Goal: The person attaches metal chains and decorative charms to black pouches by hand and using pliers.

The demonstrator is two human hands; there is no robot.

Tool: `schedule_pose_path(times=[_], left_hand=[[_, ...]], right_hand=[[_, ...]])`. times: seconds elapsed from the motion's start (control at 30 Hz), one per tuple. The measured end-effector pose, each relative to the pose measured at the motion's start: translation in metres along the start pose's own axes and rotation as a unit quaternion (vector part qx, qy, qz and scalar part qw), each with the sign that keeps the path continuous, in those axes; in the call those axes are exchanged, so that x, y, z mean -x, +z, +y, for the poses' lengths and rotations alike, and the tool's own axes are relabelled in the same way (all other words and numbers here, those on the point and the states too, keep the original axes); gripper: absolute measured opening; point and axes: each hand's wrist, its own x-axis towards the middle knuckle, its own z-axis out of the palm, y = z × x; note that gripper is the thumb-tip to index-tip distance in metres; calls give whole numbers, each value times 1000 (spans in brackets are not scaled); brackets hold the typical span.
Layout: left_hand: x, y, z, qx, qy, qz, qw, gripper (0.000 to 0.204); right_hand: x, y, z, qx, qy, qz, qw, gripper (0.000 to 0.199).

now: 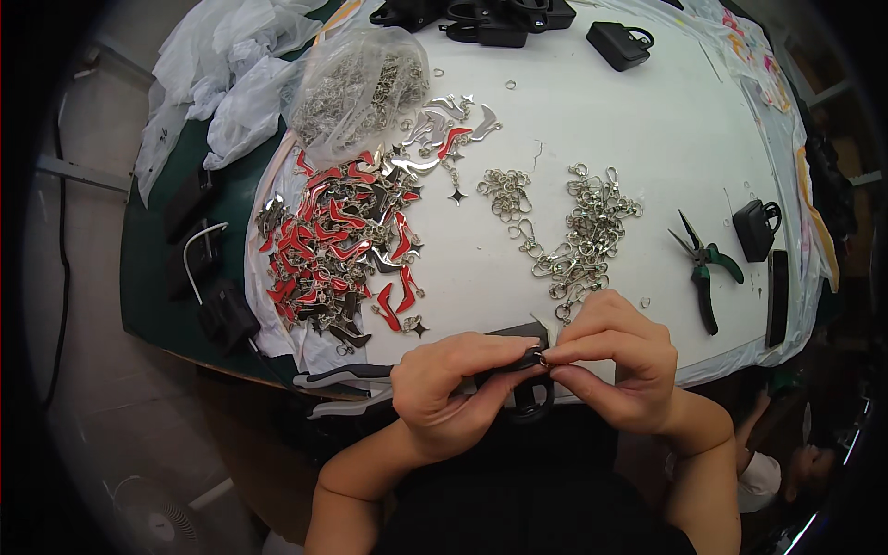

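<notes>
Both hands meet at the table's near edge over a mini black handbag (pixel 532 407), whose looped handle hangs toward me. My left hand (pixel 453 388) is closed, thumb and forefinger pinching a black part of the bag. Against it, my right hand (pixel 615 361) pinches a tiny metal ring (pixel 543 358) between thumb and fingertips. Grey-and-black pliers handles (pixel 347 377) stick out left from beneath my left hand; the jaws are hidden, and I cannot tell whether the hand touches them. Just beyond my right hand lies a pile of silver swivel clasps (pixel 583 231).
Red and black high-heel charms (pixel 333 240) are heaped at left, below a clear bag of metal parts (pixel 361 88). Green-handled needle-nose pliers (pixel 705 268) and another mini bag (pixel 757 229) lie at right. More black mini bags (pixel 490 23) stand at the far edge.
</notes>
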Motion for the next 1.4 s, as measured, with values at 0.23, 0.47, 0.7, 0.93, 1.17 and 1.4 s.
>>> schedule_pose_path(times=[0.23,0.47,0.7,0.93,1.17,1.4], left_hand=[[-3,5,1,-94,142,-5,985,31],[-2,-16,13,-141,107,-69,982,30],[42,-106,34,-441,-107,-201,868,43],[56,-120,23,-440,-21,-188,878,40],[14,-108,39,-372,-36,-174,911,34],[-15,-97,48,-352,4,-280,893,33]], right_hand=[[-5,0,-11,101,-10,-5,995,19],[-15,-12,-26,188,-25,-108,976,20],[-7,-20,-29,234,-74,-100,964,22],[-2,-19,-31,230,-84,-99,964,23],[-3,-11,-33,242,-107,-110,958,21],[-3,-5,-29,247,-141,-95,954,22]])
